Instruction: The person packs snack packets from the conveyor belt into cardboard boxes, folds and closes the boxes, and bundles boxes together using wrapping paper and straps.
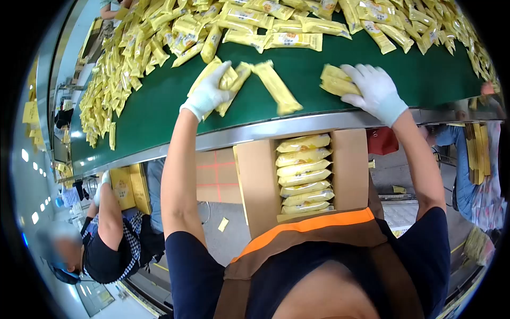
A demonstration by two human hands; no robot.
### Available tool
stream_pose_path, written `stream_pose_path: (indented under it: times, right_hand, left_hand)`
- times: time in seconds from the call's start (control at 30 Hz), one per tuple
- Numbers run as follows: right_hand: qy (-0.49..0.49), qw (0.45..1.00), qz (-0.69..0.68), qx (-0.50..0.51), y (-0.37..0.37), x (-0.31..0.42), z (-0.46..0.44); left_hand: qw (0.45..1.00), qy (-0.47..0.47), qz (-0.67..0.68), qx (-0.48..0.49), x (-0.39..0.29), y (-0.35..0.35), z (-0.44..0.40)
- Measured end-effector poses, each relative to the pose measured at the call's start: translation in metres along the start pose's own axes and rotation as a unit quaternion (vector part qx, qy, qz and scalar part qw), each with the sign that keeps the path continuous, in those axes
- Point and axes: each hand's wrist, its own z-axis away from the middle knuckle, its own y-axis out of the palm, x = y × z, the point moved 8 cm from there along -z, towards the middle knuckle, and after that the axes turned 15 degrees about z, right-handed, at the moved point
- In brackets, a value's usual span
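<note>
My left hand (209,94), in a white glove, is closed around yellow snack packets (228,78) on the green conveyor belt. My right hand (374,87), gloved the same way, grips a yellow packet (337,81) at the right, its thumb beneath and fingers over the end. Between the two hands a single packet (277,87) lies slanted on the belt. Below the belt's edge, close to my body, stands an open cardboard box (350,170) with its flaps spread. A row of yellow packets (304,175) is stacked inside it.
A large heap of yellow packets (244,18) covers the far side of the green belt (303,64). A metal rail (255,130) runs along its near edge. A co-worker (111,239) is at the left. One packet (223,224) lies on the floor.
</note>
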Motion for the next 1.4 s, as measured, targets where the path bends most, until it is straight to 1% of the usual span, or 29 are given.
stream_pose_path:
  times: [0.03, 0.1, 0.17, 0.2, 0.27, 0.3, 0.33, 0.37, 0.4, 0.47, 0.5, 0.57, 0.63, 0.67, 0.7, 0.73, 0.77, 0.8, 0.83, 0.9, 0.97, 1.0, 1.1, 1.13, 1.17, 1.23, 1.3, 1.33, 1.4]
  right_hand:
    - [0.025, 0.999, 0.005, 0.035, 0.01, -0.002, 0.007]
    - [0.012, 0.999, -0.037, 0.017, 0.005, 0.0, 0.006]
    - [0.035, 0.988, -0.15, -0.012, -0.033, 0.006, -0.001]
    - [0.044, 0.977, -0.206, -0.025, -0.059, 0.012, -0.005]
    - [0.018, 0.919, -0.393, 0.039, -0.107, 0.04, 0.0]
    - [-0.063, 0.901, -0.425, 0.06, -0.117, 0.062, 0.008]
    - [-0.144, 0.902, -0.367, 0.174, -0.124, 0.092, 0.019]
    - [-0.226, 0.894, -0.356, 0.152, -0.114, 0.121, 0.036]
    - [-0.258, 0.888, -0.289, 0.248, -0.101, 0.15, 0.051]
    - [-0.26, 0.908, -0.222, 0.24, -0.065, 0.2, 0.07]
    - [-0.27, 0.925, -0.138, 0.228, -0.046, 0.225, 0.08]
    - [-0.268, 0.93, -0.141, 0.208, -0.043, 0.239, 0.098]
    - [-0.25, 0.942, -0.148, 0.166, -0.053, 0.233, 0.11]
    - [-0.235, 0.955, -0.155, 0.099, -0.065, 0.226, 0.116]
    - [-0.202, 0.963, -0.162, 0.07, -0.073, 0.216, 0.119]
    - [-0.171, 0.97, -0.166, 0.041, -0.082, 0.205, 0.121]
    - [-0.142, 0.975, -0.169, 0.012, -0.09, 0.194, 0.125]
    - [-0.115, 0.976, -0.182, 0.027, -0.088, 0.185, 0.131]
    - [-0.111, 0.978, -0.175, 0.015, -0.088, 0.179, 0.139]
    - [-0.109, 0.981, -0.163, -0.015, -0.084, 0.174, 0.152]
    - [-0.112, 0.98, -0.162, -0.028, -0.08, 0.183, 0.161]
    - [-0.115, 0.976, -0.186, -0.019, -0.078, 0.181, 0.162]
    - [-0.092, 0.934, -0.344, -0.034, -0.085, 0.155, 0.159]
    - [-0.037, 0.89, -0.454, -0.034, -0.086, 0.134, 0.153]
    - [-0.007, 0.912, -0.41, -0.024, -0.093, 0.114, 0.145]
    - [-0.09, 0.976, -0.196, 0.008, -0.106, 0.095, 0.127]
    - [-0.177, 0.984, -0.02, -0.029, -0.107, 0.102, 0.119]
    - [-0.216, 0.976, 0.003, -0.028, -0.101, 0.107, 0.114]
    - [-0.281, 0.959, 0.02, 0.017, -0.086, 0.12, 0.11]
  left_hand:
    - [0.999, -0.004, -0.038, 0.026, -0.002, 0.001, 0.013]
    - [0.998, -0.05, -0.036, -0.034, -0.007, 0.004, 0.019]
    - [0.991, -0.076, -0.053, -0.101, -0.011, 0.006, 0.015]
    - [0.989, -0.013, -0.085, -0.119, -0.009, 0.004, 0.014]
    - [0.978, 0.009, 0.122, -0.171, -0.001, -0.013, 0.026]
    - [0.956, 0.019, 0.22, -0.192, 0.001, -0.017, 0.033]
    - [0.929, 0.019, 0.324, -0.178, -0.026, -0.02, 0.05]
    - [0.866, 0.042, 0.48, -0.138, -0.021, -0.02, 0.054]
    - [0.836, 0.051, 0.538, -0.096, -0.033, -0.015, 0.063]
    - [0.777, 0.056, 0.626, -0.045, -0.055, -0.001, 0.086]
    - [0.748, 0.071, 0.66, -0.024, -0.067, 0.007, 0.098]
    - [0.718, 0.093, 0.689, -0.013, -0.089, 0.026, 0.116]
    - [0.78, 0.109, 0.616, 0.012, -0.103, 0.042, 0.129]
    - [0.807, 0.12, 0.578, 0.028, -0.112, 0.051, 0.134]
    - [0.858, 0.127, 0.497, -0.029, -0.13, 0.061, 0.142]
    - [0.933, 0.163, 0.321, 0.003, -0.158, 0.076, 0.152]
    - [0.971, 0.197, 0.133, 0.031, -0.177, 0.094, 0.162]
    - [0.962, 0.269, -0.041, 0.029, -0.193, 0.117, 0.171]
    - [0.961, 0.23, -0.14, 0.057, -0.194, 0.138, 0.173]
    - [0.945, 0.194, -0.257, 0.046, -0.167, 0.178, 0.155]
    - [0.953, 0.25, -0.171, -0.002, -0.142, 0.207, 0.138]
    - [0.972, 0.173, -0.15, 0.059, -0.135, 0.216, 0.132]
    - [0.928, 0.301, -0.219, 0.008, -0.15, 0.213, 0.15]
    - [0.969, 0.205, -0.102, 0.097, -0.149, 0.205, 0.151]
    - [0.958, 0.237, 0.133, 0.094, -0.146, 0.187, 0.154]
    - [0.938, 0.206, 0.276, -0.046, -0.14, 0.136, 0.162]
    - [0.936, 0.166, 0.211, -0.228, -0.126, 0.091, 0.181]
    - [0.929, 0.171, 0.149, -0.293, -0.098, 0.082, 0.183]
    - [0.91, 0.159, 0.165, -0.345, -0.057, 0.086, 0.189]
